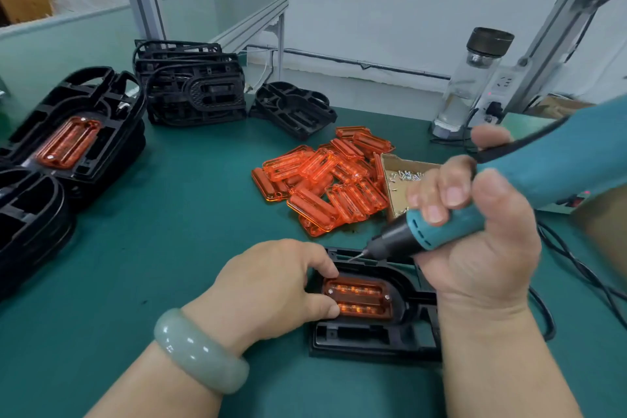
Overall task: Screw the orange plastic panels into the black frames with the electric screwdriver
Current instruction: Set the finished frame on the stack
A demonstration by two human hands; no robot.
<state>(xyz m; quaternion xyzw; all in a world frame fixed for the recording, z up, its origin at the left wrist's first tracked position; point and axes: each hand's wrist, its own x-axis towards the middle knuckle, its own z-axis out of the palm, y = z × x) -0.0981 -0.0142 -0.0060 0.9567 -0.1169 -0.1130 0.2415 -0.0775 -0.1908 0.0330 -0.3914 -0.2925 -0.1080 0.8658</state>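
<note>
The orange panel (359,297) sits seated in the black frame (373,339), low in the middle of the view and close in front of the person. Its long axis runs left to right, with the left screw head (328,291) at one end and the right screw head (387,297) at the other.

The left hand (278,285) is at the panel's left end. Its fingers curl over the frame's left edge, and a fingertip and the thumb touch the end of the panel, pinning the part to the table (169,248). The right hand (475,237) is wrapped around the electric screwdriver (441,227), above and to the right of the panel. The tool slants down and to the left, and its bit hangs over the frame's far rim, off the panel. I cannot tell whether it touches the rim.

With a head showing at both ends, this panel looks fastened, though how deep the screws sit is too small to judge. If so, the next move turns on the left side. The stack of finished frames (71,142) lies well apart to the left, and the left hand is the nearer one.

New stock lies the other way. The pile of loose panels (325,180) is beyond the frame, with the cardboard box (397,166) of screws just to its right, nearer the right hand.
</note>
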